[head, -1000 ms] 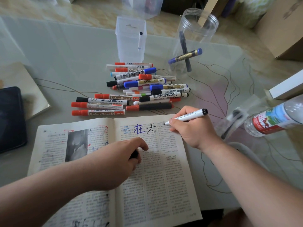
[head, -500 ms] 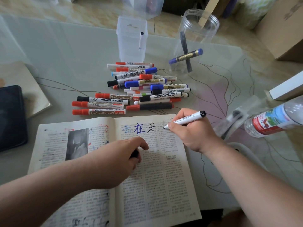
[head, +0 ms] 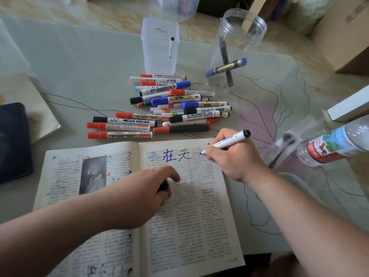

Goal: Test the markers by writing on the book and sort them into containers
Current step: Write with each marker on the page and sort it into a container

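At the top of the right-hand page of the open book (head: 199,216), the right hand (head: 233,156) is pinching a white whiteboard marker (head: 227,141) in a pen grip, with the tip touching paper just right of three handwritten characters (head: 169,155). Only faint strokes are showing at the tip, so ink output is looking weak, though they're too small to call. Left hand (head: 147,192) is resting mid-page near the spine, fingers curled round a small black cap (head: 164,186), probably this marker's. Doing this well means pulling one full, slow stroke at light pressure with the nib seating flat, not scrubbing, since pressing hard is just masking a dry nib. Left hand is doing double duty pinning the page flat, so it's worth parking it there. Heel of the writing hand is sitting right of the written ink, so smear risk is looking low. Untested marker pile (head: 159,112) is lying just beyond the book's top edge. Behind it, the square clear container (head: 159,47) is holding one white pen and the round clear jar (head: 235,48) two markers. Can't tell which bin means pass. I'd be recapping before dropping it in.
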### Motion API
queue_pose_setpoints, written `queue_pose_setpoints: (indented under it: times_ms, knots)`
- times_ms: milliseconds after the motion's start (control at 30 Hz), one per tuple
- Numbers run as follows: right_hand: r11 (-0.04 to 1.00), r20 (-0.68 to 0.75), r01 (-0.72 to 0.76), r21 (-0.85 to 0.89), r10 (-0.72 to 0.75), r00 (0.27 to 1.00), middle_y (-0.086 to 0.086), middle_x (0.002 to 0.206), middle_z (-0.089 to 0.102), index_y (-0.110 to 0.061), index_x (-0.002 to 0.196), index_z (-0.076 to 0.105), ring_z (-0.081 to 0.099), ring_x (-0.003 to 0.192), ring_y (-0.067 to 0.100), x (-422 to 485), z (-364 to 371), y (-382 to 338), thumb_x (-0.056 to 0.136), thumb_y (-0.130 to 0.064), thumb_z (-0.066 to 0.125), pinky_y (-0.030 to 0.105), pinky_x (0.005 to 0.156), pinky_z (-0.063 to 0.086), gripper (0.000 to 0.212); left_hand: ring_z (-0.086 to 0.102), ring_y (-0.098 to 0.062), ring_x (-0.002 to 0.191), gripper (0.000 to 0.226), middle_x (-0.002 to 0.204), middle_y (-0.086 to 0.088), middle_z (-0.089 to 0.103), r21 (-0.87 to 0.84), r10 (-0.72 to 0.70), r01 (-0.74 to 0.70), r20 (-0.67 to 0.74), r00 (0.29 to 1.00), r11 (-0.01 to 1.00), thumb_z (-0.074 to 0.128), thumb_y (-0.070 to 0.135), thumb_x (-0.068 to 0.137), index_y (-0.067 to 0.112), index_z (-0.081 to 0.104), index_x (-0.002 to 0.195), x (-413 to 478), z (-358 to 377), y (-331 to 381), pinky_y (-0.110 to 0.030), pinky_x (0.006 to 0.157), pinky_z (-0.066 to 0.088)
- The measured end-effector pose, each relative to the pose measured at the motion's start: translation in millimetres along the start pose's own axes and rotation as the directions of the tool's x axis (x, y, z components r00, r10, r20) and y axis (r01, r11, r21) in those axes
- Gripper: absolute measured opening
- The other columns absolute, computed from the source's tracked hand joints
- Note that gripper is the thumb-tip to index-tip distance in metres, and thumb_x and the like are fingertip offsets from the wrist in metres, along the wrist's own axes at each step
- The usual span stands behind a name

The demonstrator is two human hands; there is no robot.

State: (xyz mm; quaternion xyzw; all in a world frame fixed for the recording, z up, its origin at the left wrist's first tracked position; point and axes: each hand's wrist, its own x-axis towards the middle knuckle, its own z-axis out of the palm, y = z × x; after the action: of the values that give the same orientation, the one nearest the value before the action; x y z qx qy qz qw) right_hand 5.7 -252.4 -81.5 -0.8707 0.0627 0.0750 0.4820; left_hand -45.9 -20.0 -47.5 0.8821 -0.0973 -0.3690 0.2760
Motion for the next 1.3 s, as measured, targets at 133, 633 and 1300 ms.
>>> queue_pose_setpoints:
  times_ms: [133, 633, 1300]
  knots:
    - [0.999, -0.025, -0.04, 0.011, 0.041, 0.999, 0.005, 0.065, 0.072, -0.013, 0.065, 0.057, 0.072, 0.075, 0.031, 3.1, 0.4, -1.6, 0.079, -0.01, 0.072, 0.052, 0.073, 0.06, 0.021, 0.064, -0.003, 0.086, 0.031, 0.096, 0.023, 0.063, 0.008, 0.004, -0.004, -0.007, 1.0, 1.0, 0.048, 0.026, 0.102, 0.051, 0.045, 0.119, -0.2, 0.0, -0.4, -0.03, 0.089, 0.055]
    - [0.997, 0.032, -0.05, 0.055, 0.048, 0.998, 0.015, 0.072, 0.073, -0.005, 0.07, 0.06, 0.07, 0.08, 0.042, 1.4, -2.2, -2.0, 0.079, -0.009, 0.075, 0.053, 0.071, 0.057, 0.018, 0.062, -0.002, 0.083, 0.031, 0.091, 0.023, 0.063, 0.008, 0.02, -0.02, -0.018, 1.0, 1.0, 0.049, 0.023, 0.101, 0.049, 0.047, 0.119, 2.7, 2.2, -3.4, -0.027, 0.086, 0.053]
    - [0.883, 0.105, 0.014, 0.47, -0.071, 0.992, 0.006, 0.054, 0.056, -0.012, 0.067, 0.064, 0.05, 0.049, 0.016, -7.7, -11.2, -34.5, 0.073, -0.005, 0.075, 0.027, 0.051, 0.042, 0.014, 0.073, 0.0, 0.078, 0.052, 0.087, 0.023, 0.075, -0.338, 0.029, -0.085, -0.167, 0.986, 0.937, 0.086, 0.018, 0.078, 0.04, 0.053, 0.111, -0.3, -20.1, -1.2, -0.031, 0.083, 0.06]
